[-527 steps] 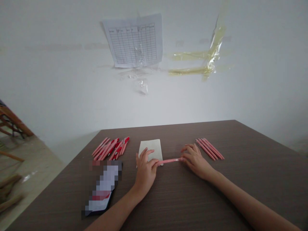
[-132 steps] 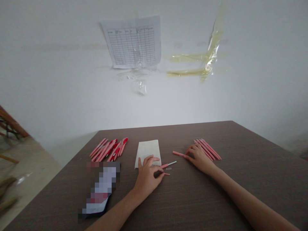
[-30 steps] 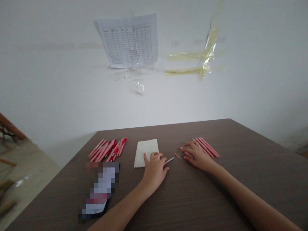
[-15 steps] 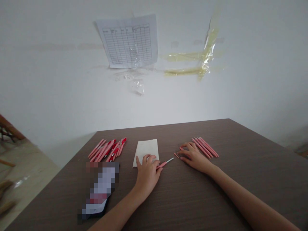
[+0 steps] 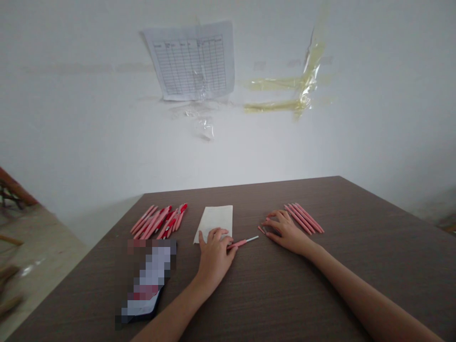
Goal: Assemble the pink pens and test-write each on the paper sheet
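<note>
My left hand [image 5: 215, 256] rests partly on a pale paper sheet [image 5: 217, 217]. Its thumb and forefinger are closed on a pink pen barrel [image 5: 240, 243], and a whitish refill [image 5: 252, 238] sticks out of it toward the right. My right hand [image 5: 288, 233] is low over the table with fingers bent but apart. Just left of its fingertips lie small pink pen parts [image 5: 261, 229]; whether the fingers touch any of them is hard to make out. Beside this hand, several pink pens [image 5: 305, 218] lie in a slanted row.
At the left of the brown table [image 5: 285, 294] lies a pile of pink and red pens [image 5: 158, 223]. Nearer me is a blurred-out, dark-edged object [image 5: 147, 285]. The wall behind carries a taped printed sheet [image 5: 194, 61] and yellowish tape [image 5: 278, 107].
My left hand has shifted slightly left and toward me with the pen, and the paper's near edge has slid a little left. My right hand stays almost in place.
</note>
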Action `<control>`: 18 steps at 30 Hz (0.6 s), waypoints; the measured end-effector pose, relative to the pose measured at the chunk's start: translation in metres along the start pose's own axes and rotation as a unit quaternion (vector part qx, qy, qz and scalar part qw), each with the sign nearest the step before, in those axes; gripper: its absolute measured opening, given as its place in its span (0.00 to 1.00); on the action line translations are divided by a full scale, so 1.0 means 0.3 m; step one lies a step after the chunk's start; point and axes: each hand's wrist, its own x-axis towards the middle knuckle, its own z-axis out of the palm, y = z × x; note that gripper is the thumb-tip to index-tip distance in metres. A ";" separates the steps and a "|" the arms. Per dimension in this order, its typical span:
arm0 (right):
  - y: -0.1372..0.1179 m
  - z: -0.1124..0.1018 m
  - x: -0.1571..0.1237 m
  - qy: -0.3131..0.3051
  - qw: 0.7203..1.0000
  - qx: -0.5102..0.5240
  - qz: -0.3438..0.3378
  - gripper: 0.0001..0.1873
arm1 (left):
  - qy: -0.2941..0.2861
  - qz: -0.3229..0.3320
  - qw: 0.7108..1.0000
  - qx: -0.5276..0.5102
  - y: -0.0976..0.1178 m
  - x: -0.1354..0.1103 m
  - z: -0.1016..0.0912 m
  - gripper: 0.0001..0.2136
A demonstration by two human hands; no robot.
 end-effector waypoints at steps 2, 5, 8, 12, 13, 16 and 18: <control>0.001 0.001 0.001 -0.006 1.000 -0.001 -0.001 0.14 | 0.004 0.000 1.000 -0.001 0.002 -0.003 0.001 0.03; 0.006 0.004 0.003 -0.009 1.000 -0.005 0.002 0.13 | 0.009 0.001 1.000 -0.002 0.003 -0.006 0.003 0.04; 0.013 0.007 0.004 -0.009 1.000 -0.010 0.006 0.12 | 0.009 -0.003 1.000 -0.003 0.001 -0.009 0.004 0.05; 0.023 0.005 0.001 -0.003 1.000 -0.020 0.017 0.12 | 0.009 -0.006 1.000 -0.003 -0.004 -0.014 -0.002 0.06; 0.026 0.004 0.000 -0.001 1.000 -0.022 0.019 0.12 | 0.011 -0.006 1.000 -0.002 -0.005 -0.016 -0.003 0.06; 0.037 0.004 -0.006 0.006 0.999 -0.027 0.019 0.14 | 0.018 -0.005 1.000 0.003 -0.010 -0.022 -0.004 0.06; 0.045 0.005 -0.009 0.011 0.999 -0.031 0.019 0.15 | 0.019 -0.004 1.000 0.008 -0.013 -0.025 -0.001 0.06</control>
